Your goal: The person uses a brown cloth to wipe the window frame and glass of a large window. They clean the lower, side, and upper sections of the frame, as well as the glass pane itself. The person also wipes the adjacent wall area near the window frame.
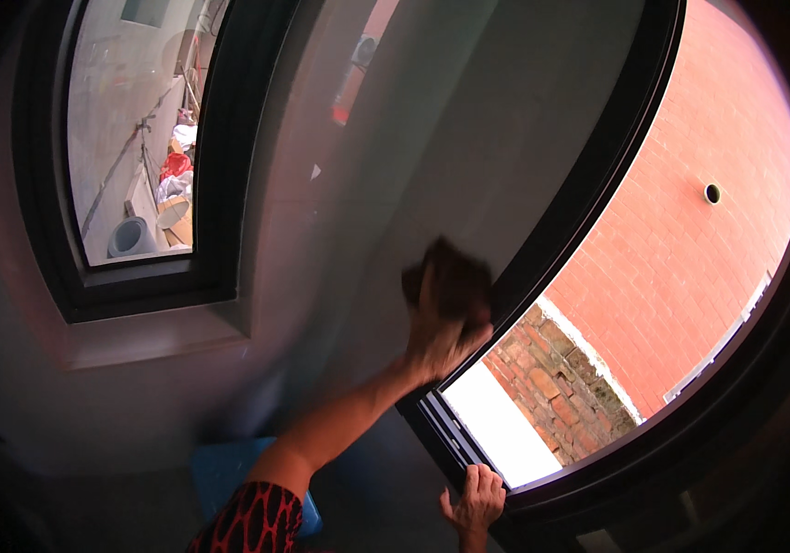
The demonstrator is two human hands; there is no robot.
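Observation:
My left hand (440,339) presses a dark brown cloth (453,276), blurred by motion, against a glossy grey wall-like surface (395,228). The cloth is close beside the black window frame (581,186) on the right. At the lower corner of that window, the fingers of my right hand (479,498) curl over the frame edge beside the sliding tracks (453,432). My left forearm reaches up from the lower left in a black and red patterned sleeve (250,518).
A blue object (229,470) sits below my left arm, partly hidden. On the left, a second black-framed window (218,207) shows piled items outside. Through the right window stand a red tiled wall (685,276), with a pipe end (712,193), and rough brickwork (547,380).

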